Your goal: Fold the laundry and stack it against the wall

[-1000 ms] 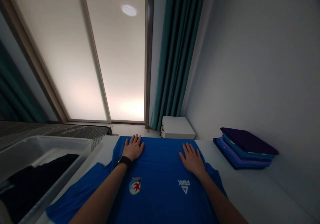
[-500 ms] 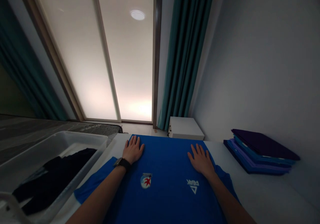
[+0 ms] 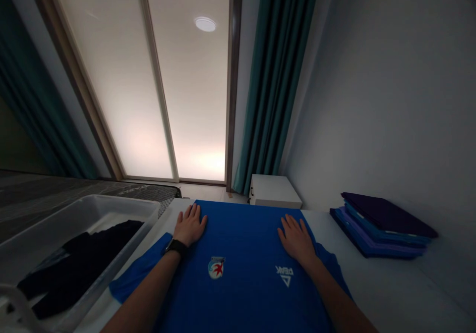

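Observation:
A blue T-shirt lies spread on the white table in front of me, its chest side up. It carries a round badge with a red figure and a white PEAK logo, both upside down from here. My left hand rests flat near the shirt's far left edge, fingers extended; a dark watch is on that wrist. Near the far right edge, my right hand lies flat on the fabric with its fingers stretched out. The sleeves stick out past both forearms.
On the left stands a translucent plastic bin with dark clothing inside. A stack of folded purple and blue garments sits on the table at right. Beyond the table are a white cabinet, a teal curtain and frosted doors.
My left hand has slid slightly left, toward the shirt's edge. The right hand has barely shifted, and the shirt lies much as before.

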Available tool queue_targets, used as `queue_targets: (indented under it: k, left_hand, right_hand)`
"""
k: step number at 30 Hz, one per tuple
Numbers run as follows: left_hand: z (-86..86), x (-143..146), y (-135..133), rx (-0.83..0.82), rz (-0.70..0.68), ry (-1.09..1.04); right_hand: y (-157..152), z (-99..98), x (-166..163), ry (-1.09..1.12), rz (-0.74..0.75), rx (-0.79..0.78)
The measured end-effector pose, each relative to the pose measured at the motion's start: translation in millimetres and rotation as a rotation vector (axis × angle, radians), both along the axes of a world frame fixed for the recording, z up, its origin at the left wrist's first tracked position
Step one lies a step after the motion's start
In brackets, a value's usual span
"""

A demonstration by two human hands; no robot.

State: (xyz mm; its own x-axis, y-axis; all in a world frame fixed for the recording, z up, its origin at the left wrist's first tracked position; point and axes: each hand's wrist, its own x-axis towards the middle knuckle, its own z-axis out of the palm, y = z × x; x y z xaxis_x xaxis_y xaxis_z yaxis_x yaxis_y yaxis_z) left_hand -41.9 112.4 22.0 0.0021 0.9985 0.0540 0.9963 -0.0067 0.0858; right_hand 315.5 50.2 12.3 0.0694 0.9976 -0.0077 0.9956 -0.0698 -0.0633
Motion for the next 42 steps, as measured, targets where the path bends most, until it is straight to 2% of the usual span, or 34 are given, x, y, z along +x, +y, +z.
queue_targets:
  k: [5, 9, 20, 24, 27, 29, 31, 36, 42]
  left_hand:
    - [-0.9, -1, 1, 0.002, 0.000, 0.006]
    - [-2.5, -2, 2, 0.017, 0.000, 0.014]
    - [-2.2, -2, 10, -0.006, 0.008, 0.008]
    - [-2.5, -2, 11, 0.069, -0.003, 0.040]
    - [1.7, 4, 5, 0.186, -0.101, 0.090]
    - [5.3, 16, -5, 0.205, -0.189, 0.076]
    - [7.2, 32, -19, 0.133, -0.220, 0.007]
    - [0.9, 69, -53, -0.020, -0.420, -0.110]
    - [-4.9, 72, -59, -0.028, -0.450, -0.125]
  right_hand:
    - [-14, 7.0, -20, 0.125, 0.091, -0.088]
    - [-18, 8.4, -27, 0.111, 0.094, -0.102]
    - [6, -4.7, -16, 0.083, 0.121, -0.076]
    - [8, -5.1, -17, 0.073, 0.122, -0.058]
    - [7, -4.2, -18, 0.061, 0.115, -0.062]
    - [8, -4.4, -18, 0.060, 0.112, -0.068]
    - [9, -5.2, -17, 0.061, 0.111, -0.070]
    - [9, -5.8, -17, 0.069, 0.117, -0.067]
    - [8, -1.3, -17, 0.072, 0.117, -0.073]
